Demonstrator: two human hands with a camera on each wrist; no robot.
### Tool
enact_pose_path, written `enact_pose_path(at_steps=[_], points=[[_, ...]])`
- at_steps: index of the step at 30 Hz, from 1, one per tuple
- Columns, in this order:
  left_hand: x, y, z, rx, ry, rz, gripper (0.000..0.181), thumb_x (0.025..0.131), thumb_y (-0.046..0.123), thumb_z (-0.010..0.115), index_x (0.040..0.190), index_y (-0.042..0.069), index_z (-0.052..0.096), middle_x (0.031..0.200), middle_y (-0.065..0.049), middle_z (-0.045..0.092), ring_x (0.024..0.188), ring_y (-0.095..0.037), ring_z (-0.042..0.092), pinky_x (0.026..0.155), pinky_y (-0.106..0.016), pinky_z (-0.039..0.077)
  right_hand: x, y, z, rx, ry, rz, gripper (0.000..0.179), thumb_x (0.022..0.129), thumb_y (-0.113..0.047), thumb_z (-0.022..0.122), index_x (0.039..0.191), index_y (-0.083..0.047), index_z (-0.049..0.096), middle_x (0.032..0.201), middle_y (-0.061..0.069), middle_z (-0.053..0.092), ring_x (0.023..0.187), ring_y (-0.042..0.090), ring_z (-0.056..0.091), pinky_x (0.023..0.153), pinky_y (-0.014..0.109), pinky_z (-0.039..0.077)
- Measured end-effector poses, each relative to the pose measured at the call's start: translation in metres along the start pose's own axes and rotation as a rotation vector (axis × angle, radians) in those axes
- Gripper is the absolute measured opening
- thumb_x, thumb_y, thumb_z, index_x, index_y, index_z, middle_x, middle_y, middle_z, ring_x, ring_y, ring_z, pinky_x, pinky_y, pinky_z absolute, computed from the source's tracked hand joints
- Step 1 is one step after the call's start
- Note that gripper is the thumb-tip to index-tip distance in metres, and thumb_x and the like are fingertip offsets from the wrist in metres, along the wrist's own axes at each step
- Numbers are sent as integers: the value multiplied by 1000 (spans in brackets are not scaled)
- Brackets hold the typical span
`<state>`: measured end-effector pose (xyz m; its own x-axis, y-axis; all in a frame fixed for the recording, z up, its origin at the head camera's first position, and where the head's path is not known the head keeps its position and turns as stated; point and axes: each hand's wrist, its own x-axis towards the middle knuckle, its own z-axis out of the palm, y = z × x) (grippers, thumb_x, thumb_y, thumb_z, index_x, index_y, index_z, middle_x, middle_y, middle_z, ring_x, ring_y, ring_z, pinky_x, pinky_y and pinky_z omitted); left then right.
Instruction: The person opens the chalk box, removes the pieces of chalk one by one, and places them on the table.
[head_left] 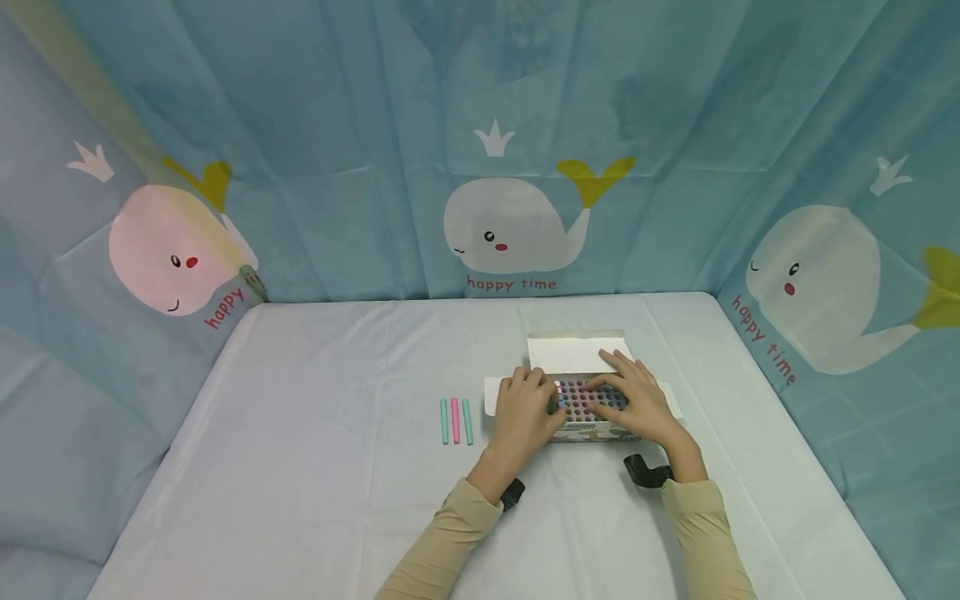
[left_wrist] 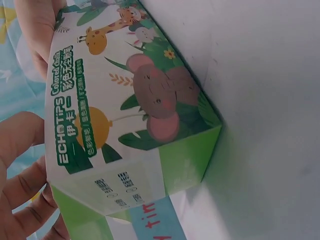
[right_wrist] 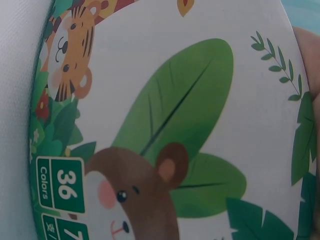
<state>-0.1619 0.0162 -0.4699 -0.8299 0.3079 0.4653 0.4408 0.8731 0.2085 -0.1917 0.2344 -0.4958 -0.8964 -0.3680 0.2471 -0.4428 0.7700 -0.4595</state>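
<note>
A printed box of coloured chalk [left_wrist: 100, 100] stands with its white lid [head_left: 573, 354] folded back. Inside, rows of round chalk ends [head_left: 577, 402] point upward. My left hand [head_left: 522, 410] is over the box's left end, fingers bent down toward the chalk; I cannot tell whether they pinch a stick. In the left wrist view, its fingers [left_wrist: 25, 185] lie at the box's upper corner. Over the right half, my right hand [head_left: 637, 400] has thumb and index finger apart, tips close over the chalk. The right wrist view is mostly filled by the box front [right_wrist: 165, 110].
Left of the box, two teal chalk sticks [head_left: 444, 421] and a pink chalk stick [head_left: 455, 421] lie side by side on the white-covered table [head_left: 300, 467]. Black wrist devices [head_left: 645, 472] sit below the hands. A blue whale-print curtain [head_left: 352, 208] surrounds the table's back and sides.
</note>
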Motion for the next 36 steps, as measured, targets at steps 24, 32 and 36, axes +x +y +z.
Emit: enact_pose_path(at_steps=[24,32,36], points=[[6,-14,-19,-769,-12,-196,11,87,23,63,95,18,65,90,2,65,88,-22,59,78,-37,47,0,1,2,-7,14,-9,28,76,-41,73,99,-27,66,147,14,33,138,39,20,111,56,6],[3,-33,-29,-800,-4,-240,10,87,28,63,95,23,64,88,10,62,88,-11,54,82,-38,43,0,1,2,-8,16,-4,27,76,-41,72,99,-27,67,147,14,33,138,39,20,110,57,7],[1,-44,-33,-776,10,-256,10,87,27,64,95,21,65,87,9,63,87,-11,54,79,-37,44,-1,1,2,-3,13,-7,27,76,-41,72,99,-27,67,147,14,32,138,38,19,110,57,7]])
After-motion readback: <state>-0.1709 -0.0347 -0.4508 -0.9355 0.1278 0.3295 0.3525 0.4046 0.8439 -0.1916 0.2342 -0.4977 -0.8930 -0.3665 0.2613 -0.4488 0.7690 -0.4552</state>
